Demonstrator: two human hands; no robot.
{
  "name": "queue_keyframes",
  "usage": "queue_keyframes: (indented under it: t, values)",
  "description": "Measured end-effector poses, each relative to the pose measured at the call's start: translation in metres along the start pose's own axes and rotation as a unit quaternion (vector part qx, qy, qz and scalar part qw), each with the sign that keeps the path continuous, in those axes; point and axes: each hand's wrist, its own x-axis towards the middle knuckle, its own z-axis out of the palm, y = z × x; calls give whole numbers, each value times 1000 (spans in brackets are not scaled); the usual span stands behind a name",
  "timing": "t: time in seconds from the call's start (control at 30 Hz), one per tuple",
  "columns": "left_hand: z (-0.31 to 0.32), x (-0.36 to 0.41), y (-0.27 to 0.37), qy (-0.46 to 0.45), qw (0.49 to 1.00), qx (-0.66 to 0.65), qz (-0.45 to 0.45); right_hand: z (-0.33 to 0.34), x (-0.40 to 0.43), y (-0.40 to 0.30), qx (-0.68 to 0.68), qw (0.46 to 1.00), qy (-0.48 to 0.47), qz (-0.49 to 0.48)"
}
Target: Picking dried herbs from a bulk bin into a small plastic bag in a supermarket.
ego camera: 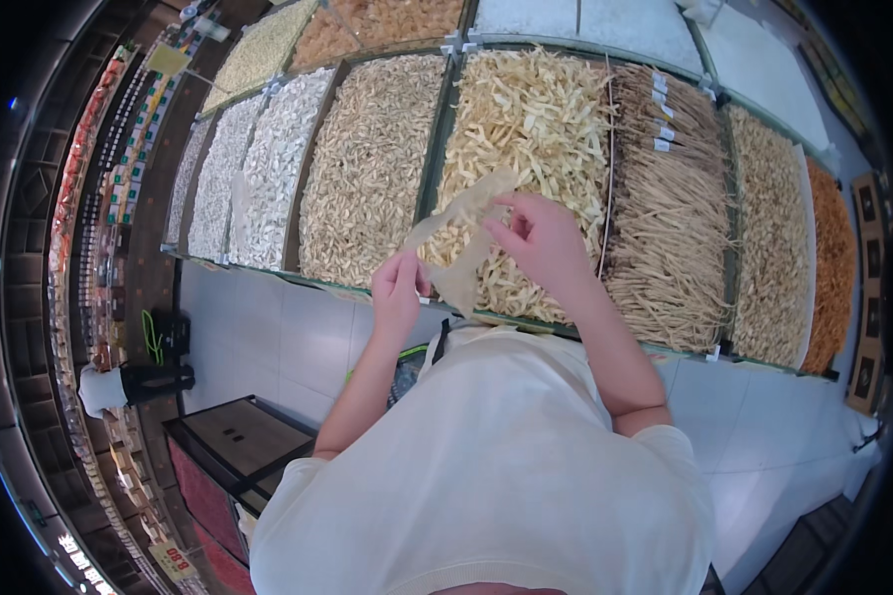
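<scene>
A thin, translucent plastic bag (458,279) hangs between my two hands over a bin of pale yellow dried strips (536,111). My left hand (398,286) pinches one side of it near the bin's front edge. At the bag's other side is my right hand (539,234), its fingers curled against the plastic, above the strips. Left of that bin lies a bin of beige dried slices (372,163). Thin brown dried roots (666,245), some with small white tags, fill the bin to the right.
Bins of white flakes (279,171), light chips (770,230) and orange shreds (830,268) flank these. White goods (588,30) lie behind. A dark stand (245,435) is on the floor at lower left. Another person (104,390) stands by the shelves at far left.
</scene>
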Motion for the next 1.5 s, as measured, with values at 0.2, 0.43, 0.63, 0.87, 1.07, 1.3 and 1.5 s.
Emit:
queue_keyframes:
  t: [0.2, 0.43, 0.63, 0.87, 1.07, 1.3, 1.5]
  values:
    - [0, -2, 1, 9, 1000, -16, 7, -25, -14, 80, -30, 988, 27, 147]
    - [-1, 2, -4, 2, 1000, -17, -3, 38, -62, 158, -66, 979, -37, 188]
    - [-2, 0, -5, 2, 1000, -15, -3, 61, -48, 143, -97, 984, -75, 126]
    - [-1, -2, -1, 1, 1000, -11, -7, 82, -26, 157, -177, 979, -88, 41]
    - [0, -3, -3, -1, 1000, -10, 6, 91, -23, 168, -179, 980, -71, 44]
    - [-3, -2, -6, 10, 1000, -14, -10, 71, -25, 161, -94, 986, -101, 94]
    - [-2, 0, -2, 17, 1000, -7, -3, 36, -48, 139, 22, 985, -54, 163]
